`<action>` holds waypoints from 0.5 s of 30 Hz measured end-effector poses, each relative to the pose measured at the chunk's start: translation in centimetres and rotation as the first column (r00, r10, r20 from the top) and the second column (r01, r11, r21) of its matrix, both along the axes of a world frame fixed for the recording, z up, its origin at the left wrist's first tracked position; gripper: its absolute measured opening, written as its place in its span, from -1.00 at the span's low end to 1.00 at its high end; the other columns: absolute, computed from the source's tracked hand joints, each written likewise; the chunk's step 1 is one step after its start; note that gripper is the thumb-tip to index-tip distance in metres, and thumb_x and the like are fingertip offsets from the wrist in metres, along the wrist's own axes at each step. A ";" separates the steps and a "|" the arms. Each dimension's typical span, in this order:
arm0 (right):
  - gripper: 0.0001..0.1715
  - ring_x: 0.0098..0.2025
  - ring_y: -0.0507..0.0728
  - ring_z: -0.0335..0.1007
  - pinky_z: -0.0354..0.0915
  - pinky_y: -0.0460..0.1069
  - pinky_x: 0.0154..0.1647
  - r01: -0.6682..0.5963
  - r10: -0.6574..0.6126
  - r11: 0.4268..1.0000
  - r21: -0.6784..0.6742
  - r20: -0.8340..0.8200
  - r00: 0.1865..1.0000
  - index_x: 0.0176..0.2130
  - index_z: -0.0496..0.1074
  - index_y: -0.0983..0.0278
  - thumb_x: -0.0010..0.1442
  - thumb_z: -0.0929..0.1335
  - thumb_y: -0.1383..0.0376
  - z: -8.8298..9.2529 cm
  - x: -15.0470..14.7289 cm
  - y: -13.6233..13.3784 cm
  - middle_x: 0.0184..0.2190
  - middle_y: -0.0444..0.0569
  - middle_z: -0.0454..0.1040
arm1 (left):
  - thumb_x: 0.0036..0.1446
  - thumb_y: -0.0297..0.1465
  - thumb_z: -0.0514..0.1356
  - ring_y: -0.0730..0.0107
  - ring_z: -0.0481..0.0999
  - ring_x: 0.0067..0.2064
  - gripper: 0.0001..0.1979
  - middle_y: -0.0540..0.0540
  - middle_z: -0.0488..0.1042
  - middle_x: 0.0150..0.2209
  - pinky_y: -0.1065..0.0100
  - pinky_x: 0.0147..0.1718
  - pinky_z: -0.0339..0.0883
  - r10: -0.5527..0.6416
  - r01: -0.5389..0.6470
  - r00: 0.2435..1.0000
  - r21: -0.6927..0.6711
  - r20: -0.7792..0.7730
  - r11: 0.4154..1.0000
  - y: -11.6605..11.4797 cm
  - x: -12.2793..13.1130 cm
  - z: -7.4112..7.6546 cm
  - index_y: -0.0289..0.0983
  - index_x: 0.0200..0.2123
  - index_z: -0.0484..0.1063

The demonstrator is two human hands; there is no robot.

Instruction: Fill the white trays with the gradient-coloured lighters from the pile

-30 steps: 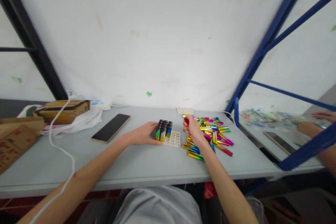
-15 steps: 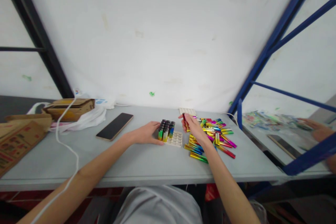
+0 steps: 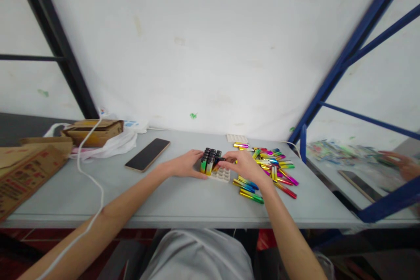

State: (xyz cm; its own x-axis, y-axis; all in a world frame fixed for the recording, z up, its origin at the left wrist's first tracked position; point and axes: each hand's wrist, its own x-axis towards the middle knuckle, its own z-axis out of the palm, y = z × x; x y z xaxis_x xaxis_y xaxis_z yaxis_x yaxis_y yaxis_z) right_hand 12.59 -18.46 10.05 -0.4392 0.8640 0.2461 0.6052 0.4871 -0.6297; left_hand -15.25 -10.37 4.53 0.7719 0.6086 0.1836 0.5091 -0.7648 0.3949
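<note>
A white tray with round holes (image 3: 225,176) lies on the grey table. Upright lighters with black tops and shiny gold, green and blue bodies (image 3: 206,164) fill its left part. My left hand (image 3: 187,164) is curved around the tray's left end, its thumb at the front corner and its fingers at the back. My right hand (image 3: 244,165) is over the tray's right part. Its fingers pinch one tilted lighter (image 3: 216,165) beside the standing rows; the fingertips partly cover it. To the right, a loose pile of shiny coloured lighters (image 3: 274,173) spreads across the table.
A second white tray (image 3: 236,138) lies near the wall. A phone (image 3: 147,154) lies left of my left hand. Cardboard boxes (image 3: 95,133), a plastic bag (image 3: 123,143) and a white cable (image 3: 98,188) are at left. A blue metal frame (image 3: 328,78) and another person's hand (image 3: 402,162) are at right.
My right hand has moved left and down from the back of the pile to the tray, carrying a lighter. My left hand has stayed at the tray. The view has shifted slightly.
</note>
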 end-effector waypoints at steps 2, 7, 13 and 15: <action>-0.73 -0.37 0.12 0.55 0.31 -0.06 -0.32 0.020 -0.019 1.000 -0.010 0.050 0.999 -0.26 0.66 0.27 0.38 0.46 0.14 -0.2 -0.4 0.0 -0.40 -0.06 0.68 | 0.09 0.16 0.42 -0.20 0.44 0.31 -0.10 -0.36 0.45 0.31 0.00 0.34 0.28 0.010 -0.010 1.000 -0.001 -0.002 1.000 0.0 0.0 -0.1 -0.30 0.30 0.39; -0.74 -0.34 0.15 0.58 0.27 -0.05 -0.32 0.094 -0.102 0.995 0.042 0.235 0.967 -0.25 0.66 0.27 0.40 0.46 0.16 -0.3 -1.6 -0.1 -0.37 0.01 0.69 | 0.09 0.14 0.42 -0.18 0.43 0.32 -0.12 -0.35 0.45 0.32 -0.01 0.35 0.27 0.010 -0.010 1.000 -0.008 0.005 1.000 0.0 0.0 -0.1 -0.29 0.30 0.39; -0.61 -0.34 0.16 0.58 0.29 -0.04 -0.33 0.114 -0.112 0.993 0.006 0.256 0.960 -0.29 0.65 0.25 0.35 0.48 -0.01 -0.4 -0.3 0.4 -0.39 0.00 0.68 | 0.08 0.17 0.40 -0.20 0.43 0.32 -0.10 -0.36 0.45 0.31 0.00 0.35 0.26 0.011 -0.011 1.000 -0.012 -0.006 1.000 -0.1 0.1 0.2 -0.30 0.29 0.39; -0.67 -0.34 0.16 0.58 0.34 -0.03 -0.29 0.095 -0.094 0.995 0.003 0.204 0.974 -0.23 0.65 0.24 0.39 0.45 0.05 -0.6 1.6 1.1 -0.37 -0.01 0.68 | 0.09 0.18 0.39 -0.20 0.42 0.33 -0.10 -0.35 0.44 0.32 0.00 0.36 0.25 0.014 -0.014 1.000 -0.013 -0.006 1.000 -0.1 0.1 0.2 -0.29 0.30 0.39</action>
